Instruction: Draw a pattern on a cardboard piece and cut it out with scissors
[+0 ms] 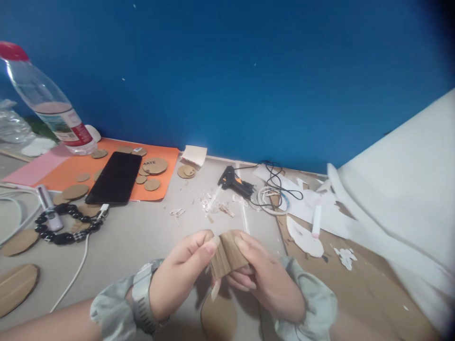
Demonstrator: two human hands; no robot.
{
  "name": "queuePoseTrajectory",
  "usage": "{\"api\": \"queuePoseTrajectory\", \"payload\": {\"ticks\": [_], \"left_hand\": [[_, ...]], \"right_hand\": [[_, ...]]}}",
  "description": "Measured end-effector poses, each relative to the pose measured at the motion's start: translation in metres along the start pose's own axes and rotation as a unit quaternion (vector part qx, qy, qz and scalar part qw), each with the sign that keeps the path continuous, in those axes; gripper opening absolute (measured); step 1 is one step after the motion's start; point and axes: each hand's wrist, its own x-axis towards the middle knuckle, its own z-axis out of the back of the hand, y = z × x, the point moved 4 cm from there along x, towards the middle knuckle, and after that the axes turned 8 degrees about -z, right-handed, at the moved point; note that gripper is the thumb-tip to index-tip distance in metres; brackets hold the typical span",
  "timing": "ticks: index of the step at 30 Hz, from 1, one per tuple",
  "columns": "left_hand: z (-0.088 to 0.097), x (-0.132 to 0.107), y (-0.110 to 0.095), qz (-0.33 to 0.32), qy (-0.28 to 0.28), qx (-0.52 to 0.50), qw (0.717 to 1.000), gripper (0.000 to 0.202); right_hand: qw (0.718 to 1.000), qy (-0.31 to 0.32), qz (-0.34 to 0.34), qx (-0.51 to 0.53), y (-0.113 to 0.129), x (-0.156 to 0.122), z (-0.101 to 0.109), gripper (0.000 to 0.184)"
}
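Both hands meet at the lower middle, gripping a small piece of corrugated cardboard (230, 255) with ridged lines across its face. The thumb of my left hand (186, 265) presses on its left side, fingers curled behind. On the right side, my right hand (261, 270) pinches it with the thumb on top and fingers underneath. The piece looks bent or curved between the thumbs. Below it, a round cardboard disc (218, 316) lies on the table, partly out of view.
A black glue gun (235, 182) with a tangled cord lies ahead, scraps around it. To the left are a phone (115, 177) on orange paper (168, 173), cardboard discs, a beaded bracelet (64, 238) and a tilted bottle (53, 104). Paper offcuts and a white marker (316, 221) lie right.
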Motion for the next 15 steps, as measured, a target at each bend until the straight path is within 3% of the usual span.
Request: {"api": "queuePoseTrajectory", "payload": {"ticks": [3, 6, 11, 15], "left_hand": [[-0.005, -0.001, -0.002, 0.003, -0.002, -0.031, 1.0, 0.04], [-0.01, -0.004, -0.005, 0.031, -0.038, -0.055, 0.997, 0.041], [-0.02, -0.018, -0.019, 0.051, -0.058, -0.041, 0.996, 0.046], [-0.026, -0.03, -0.028, 0.077, -0.05, -0.052, 0.994, 0.045]], "right_hand": [[0.999, -0.006, 0.003, 0.033, 0.002, -0.001, -0.005, 0.027], [0.997, -0.01, -0.004, 0.078, 0.003, -0.004, -0.01, 0.028], [0.991, 0.025, 0.007, 0.128, 0.01, -0.016, -0.027, 0.027], [0.995, 0.001, -0.006, 0.101, 0.016, -0.029, -0.037, 0.037]]}}
